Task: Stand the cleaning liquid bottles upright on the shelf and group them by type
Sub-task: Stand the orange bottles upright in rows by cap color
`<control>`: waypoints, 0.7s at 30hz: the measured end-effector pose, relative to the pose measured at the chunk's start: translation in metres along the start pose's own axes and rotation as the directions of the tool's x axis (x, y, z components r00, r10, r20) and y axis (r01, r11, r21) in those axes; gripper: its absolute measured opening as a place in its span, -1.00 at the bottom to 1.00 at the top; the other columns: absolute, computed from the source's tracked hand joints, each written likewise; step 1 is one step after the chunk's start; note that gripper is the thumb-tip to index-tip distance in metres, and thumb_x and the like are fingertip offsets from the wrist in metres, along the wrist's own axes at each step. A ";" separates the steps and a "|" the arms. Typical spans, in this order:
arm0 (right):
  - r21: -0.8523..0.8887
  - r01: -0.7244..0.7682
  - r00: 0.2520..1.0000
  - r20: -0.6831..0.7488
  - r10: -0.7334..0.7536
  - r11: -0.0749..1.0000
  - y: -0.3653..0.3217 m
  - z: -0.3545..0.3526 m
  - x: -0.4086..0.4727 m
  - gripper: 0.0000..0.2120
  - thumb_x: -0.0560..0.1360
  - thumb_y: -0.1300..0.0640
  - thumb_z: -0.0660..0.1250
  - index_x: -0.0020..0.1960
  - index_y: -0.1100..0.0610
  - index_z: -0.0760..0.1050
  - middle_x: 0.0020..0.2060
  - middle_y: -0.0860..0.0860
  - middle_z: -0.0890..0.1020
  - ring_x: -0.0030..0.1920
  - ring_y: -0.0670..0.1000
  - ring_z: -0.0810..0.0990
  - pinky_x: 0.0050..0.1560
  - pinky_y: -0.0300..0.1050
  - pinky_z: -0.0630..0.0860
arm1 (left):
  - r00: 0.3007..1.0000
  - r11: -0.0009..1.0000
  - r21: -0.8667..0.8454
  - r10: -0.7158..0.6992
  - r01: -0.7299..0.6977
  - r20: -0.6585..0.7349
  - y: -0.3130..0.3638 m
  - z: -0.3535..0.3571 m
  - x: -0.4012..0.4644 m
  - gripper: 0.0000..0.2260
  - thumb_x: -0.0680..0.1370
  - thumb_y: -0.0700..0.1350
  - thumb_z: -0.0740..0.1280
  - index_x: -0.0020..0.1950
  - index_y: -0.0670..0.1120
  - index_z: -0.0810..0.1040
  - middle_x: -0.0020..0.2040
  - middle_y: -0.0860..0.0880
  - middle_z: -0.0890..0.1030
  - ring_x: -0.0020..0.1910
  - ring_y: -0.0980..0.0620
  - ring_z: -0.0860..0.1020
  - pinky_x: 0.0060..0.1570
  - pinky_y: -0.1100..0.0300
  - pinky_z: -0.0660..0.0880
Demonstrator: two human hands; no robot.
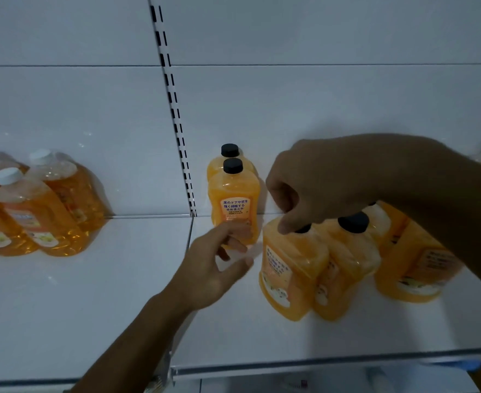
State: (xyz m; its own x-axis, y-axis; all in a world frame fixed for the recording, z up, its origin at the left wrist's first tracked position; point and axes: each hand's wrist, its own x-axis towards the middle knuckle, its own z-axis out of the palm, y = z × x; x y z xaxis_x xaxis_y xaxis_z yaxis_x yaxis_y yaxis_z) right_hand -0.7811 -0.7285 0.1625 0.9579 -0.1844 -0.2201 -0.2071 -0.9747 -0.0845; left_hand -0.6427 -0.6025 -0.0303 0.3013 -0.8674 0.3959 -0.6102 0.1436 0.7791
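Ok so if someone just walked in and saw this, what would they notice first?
Probably the right hand, reaching in from the right and gripping the cap of a tilted orange bottle at the front of a black-capped cluster. The left hand hovers open just in front of two upright black-capped bottles. Far left stand white-capped bottles.

One head-worn wide-angle camera is looking forward and slightly down onto a white shelf (120, 293), sitting close, at arm's reach. The back panel is filling the frame toward 12 o'clock, and the shelf's front edge is running along 6 o'clock. The slotted upright (174, 109) is leaning from 12 toward centre, bent by the lens. Both forearms are entering from 6 and 3 o'clock.
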 end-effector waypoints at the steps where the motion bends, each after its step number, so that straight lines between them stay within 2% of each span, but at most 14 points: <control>1: -0.039 -0.001 1.000 -0.029 -0.001 0.999 -0.001 0.000 0.001 -0.64 -0.01 -0.36 0.07 -0.45 -0.11 0.37 -0.55 -0.46 0.44 -0.47 -0.45 0.42 -0.50 -0.35 0.23 | 0.996 0.999 -0.023 -0.033 0.035 0.078 0.002 0.003 -0.001 -0.63 0.47 0.10 0.37 0.25 0.05 0.48 0.11 0.19 0.59 0.07 0.08 0.59 -0.04 0.10 0.54; 3: -0.023 0.005 0.994 -0.106 -0.007 1.000 0.007 0.004 0.007 -0.68 0.04 -0.34 0.03 -0.44 -0.14 0.36 -0.52 -0.50 0.42 -0.44 -0.50 0.39 -0.46 -0.34 0.20 | 0.981 0.997 -0.030 -0.062 0.068 0.186 0.003 0.011 -0.004 -0.53 0.43 0.19 0.40 0.31 0.17 0.41 0.16 0.24 0.56 0.14 0.14 0.55 0.01 0.18 0.51; 5: -0.026 0.028 0.992 -0.124 -0.031 0.999 0.007 0.007 0.008 -0.70 0.06 -0.33 0.02 -0.44 -0.16 0.34 -0.49 -0.58 0.38 -0.41 -0.55 0.37 -0.44 -0.32 0.18 | 0.977 0.996 -0.015 -0.081 0.086 0.199 0.003 0.021 -0.006 -0.43 0.36 0.26 0.45 0.32 0.23 0.37 0.16 0.28 0.54 0.16 0.19 0.52 0.05 0.24 0.48; 7: -0.039 0.022 0.987 -0.156 -0.028 0.999 0.010 0.012 0.012 -0.74 0.13 -0.32 0.08 -0.40 -0.17 0.37 -0.48 -0.48 0.45 -0.40 -0.51 0.41 -0.44 -0.34 0.19 | 0.987 0.995 0.006 -0.097 0.097 0.127 0.001 0.028 -0.005 -0.42 0.29 0.28 0.47 0.25 0.24 0.38 0.10 0.30 0.54 0.12 0.22 0.52 0.02 0.32 0.47; 9: -0.044 0.000 0.978 -0.210 -0.009 0.999 0.018 0.018 0.018 -0.80 0.26 -0.28 0.21 -0.36 -0.18 0.41 -0.50 -0.28 0.47 -0.43 -0.31 0.48 -0.43 -0.36 0.22 | 0.995 0.995 0.031 -0.092 0.091 0.037 0.000 0.031 -0.004 -0.43 0.26 0.33 0.46 0.19 0.25 0.37 0.06 0.29 0.56 0.07 0.25 0.52 -0.08 0.38 0.47; 11: -0.062 -0.006 0.970 -0.244 -0.009 0.998 0.023 0.023 0.022 -0.85 0.40 -0.14 0.35 -0.29 -0.19 0.43 -0.44 -0.25 0.45 -0.44 -0.24 0.45 -0.40 -0.34 0.25 | 0.993 0.992 0.061 -0.103 0.107 -0.064 -0.001 0.035 -0.003 -0.41 0.27 0.36 0.46 0.20 0.22 0.37 0.07 0.24 0.57 0.04 0.24 0.54 -0.15 0.34 0.53; 14: 0.002 0.010 0.967 -0.254 -0.010 1.000 0.027 0.024 0.022 -0.97 0.49 0.02 0.36 -0.11 -0.08 0.52 -0.25 -0.20 0.51 -0.27 -0.18 0.50 -0.29 -0.28 0.41 | 0.961 0.975 0.163 -0.109 0.153 -0.253 -0.002 0.047 0.002 -0.41 0.31 0.23 0.50 0.24 0.05 0.43 0.11 0.13 0.58 0.02 0.17 0.56 -0.15 0.28 0.59; 15: 0.018 0.007 0.966 -0.258 -0.002 1.000 0.030 0.024 0.022 -0.95 0.51 0.04 0.35 -0.03 -0.03 0.54 -0.18 -0.17 0.52 -0.22 -0.15 0.52 -0.22 -0.23 0.48 | 0.951 0.968 0.191 -0.101 0.161 -0.291 -0.002 0.052 0.005 -0.43 0.33 0.19 0.51 0.25 0.03 0.44 0.12 0.11 0.58 0.02 0.15 0.57 -0.12 0.28 0.58; 17: 0.045 -0.029 0.963 -0.266 0.039 0.999 0.034 0.025 0.019 -0.89 0.51 0.07 0.34 0.03 0.02 0.53 -0.14 -0.10 0.53 -0.17 -0.07 0.55 -0.15 -0.14 0.54 | 0.943 0.965 0.204 -0.092 0.164 -0.320 -0.002 0.063 0.009 -0.45 0.38 0.13 0.51 0.29 0.00 0.43 0.16 0.06 0.58 0.06 0.08 0.58 -0.04 0.19 0.60; 19: 0.046 -0.055 0.959 -0.276 0.065 0.997 0.038 0.025 0.018 -0.89 0.50 0.09 0.36 0.03 0.05 0.52 -0.19 -0.13 0.50 -0.19 -0.08 0.54 -0.21 -0.20 0.51 | 0.940 0.956 0.234 -0.095 0.178 -0.329 0.000 0.072 0.012 -0.45 0.42 0.11 0.49 0.32 -0.01 0.39 0.20 0.02 0.57 0.08 0.03 0.59 -0.01 0.14 0.58; 21: 0.026 -0.082 0.957 -0.277 0.086 0.996 0.045 0.026 0.019 -0.86 0.48 0.08 0.41 0.00 0.04 0.50 -0.22 -0.14 0.45 -0.20 -0.09 0.51 -0.26 -0.30 0.43 | 0.934 0.933 0.307 -0.072 0.187 -0.351 0.003 0.079 0.017 -0.48 0.42 0.10 0.48 0.25 0.03 0.32 0.14 -0.01 0.57 0.00 0.02 0.58 -0.14 0.18 0.54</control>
State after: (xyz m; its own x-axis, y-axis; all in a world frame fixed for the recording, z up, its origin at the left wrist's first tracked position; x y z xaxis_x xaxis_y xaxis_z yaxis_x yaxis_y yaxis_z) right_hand -0.7772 -0.7726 0.1297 0.9541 -0.2950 0.0518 -0.2897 -0.9528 -0.0910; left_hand -0.6976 -0.6545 -0.0601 0.5823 -0.6534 0.4838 -0.7378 -0.1747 0.6520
